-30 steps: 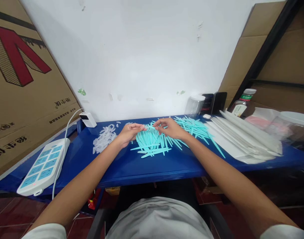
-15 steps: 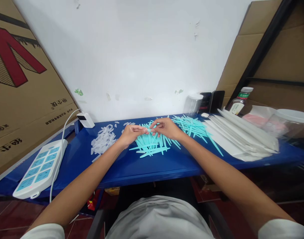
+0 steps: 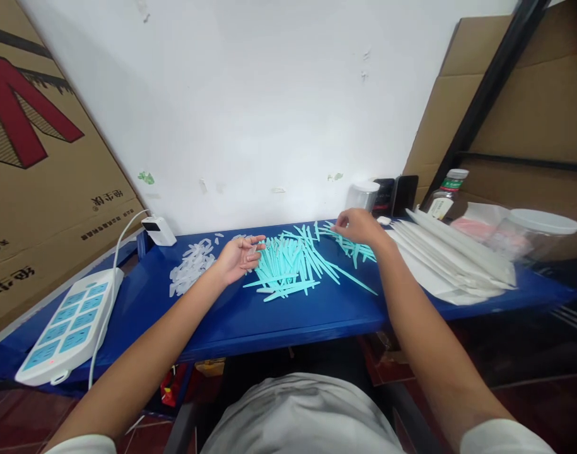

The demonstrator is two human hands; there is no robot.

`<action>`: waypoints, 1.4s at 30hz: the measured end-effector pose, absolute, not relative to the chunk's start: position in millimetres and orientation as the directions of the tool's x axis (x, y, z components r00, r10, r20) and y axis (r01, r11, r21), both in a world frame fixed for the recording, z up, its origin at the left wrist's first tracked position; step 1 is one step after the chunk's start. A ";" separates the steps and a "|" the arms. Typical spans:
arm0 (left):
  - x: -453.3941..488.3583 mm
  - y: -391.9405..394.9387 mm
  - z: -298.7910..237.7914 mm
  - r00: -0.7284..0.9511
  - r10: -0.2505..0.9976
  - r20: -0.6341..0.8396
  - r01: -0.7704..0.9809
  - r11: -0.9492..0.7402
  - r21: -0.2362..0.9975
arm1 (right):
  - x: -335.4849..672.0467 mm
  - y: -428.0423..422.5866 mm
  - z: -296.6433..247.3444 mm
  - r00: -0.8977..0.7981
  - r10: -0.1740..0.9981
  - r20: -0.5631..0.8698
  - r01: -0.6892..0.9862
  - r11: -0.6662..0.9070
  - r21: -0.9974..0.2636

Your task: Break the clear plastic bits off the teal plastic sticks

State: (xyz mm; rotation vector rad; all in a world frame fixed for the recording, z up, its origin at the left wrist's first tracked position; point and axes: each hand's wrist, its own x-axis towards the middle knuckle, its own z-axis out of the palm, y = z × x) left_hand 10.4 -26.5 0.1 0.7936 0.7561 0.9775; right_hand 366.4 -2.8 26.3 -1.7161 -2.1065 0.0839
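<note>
Two turquoise stick piles, two lidded jars, one power strip

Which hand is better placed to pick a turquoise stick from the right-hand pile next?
The right hand, I'd judge: it is at the right-hand pile of turquoise sticks. The left hand is farther away, at the left edge of the middle pile, nearer the translucent pieces.

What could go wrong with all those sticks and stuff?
The right hand is at a loose pile of teal sticks; some might slide into the middle pile. It could perhaps bump the clear jar behind. The white cable hangs over the table's edge near the left arm, which might snag it.
</note>
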 end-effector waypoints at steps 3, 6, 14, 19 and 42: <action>9.6 -26.6 1.6 0.393 0.895 -0.211 -0.378 0.366 0.850 | 363.8 -7.4 26.4 -0.284 0.933 -0.221 0.922 0.202 -0.329; 9.9 -26.4 0.9 0.401 0.889 -0.219 -0.345 0.368 0.863 | 356.7 -10.3 26.8 -0.321 0.855 -0.408 0.929 0.200 -0.313; 6.4 -21.6 -5.3 0.400 0.888 -0.228 -0.325 0.370 0.870 | 350.2 -15.9 30.8 -0.461 0.815 -0.350 0.854 0.301 -0.425; 12.0 -30.7 -1.6 0.441 0.890 -0.112 -0.254 0.244 0.936 | 348.2 -11.1 23.0 -0.372 0.927 -0.036 0.752 0.279 -0.598; 12.5 -34.4 -3.0 0.436 0.897 -0.071 -0.108 0.131 0.985 | 309.2 -4.8 -1.4 -0.378 0.814 0.440 0.609 0.577 -0.545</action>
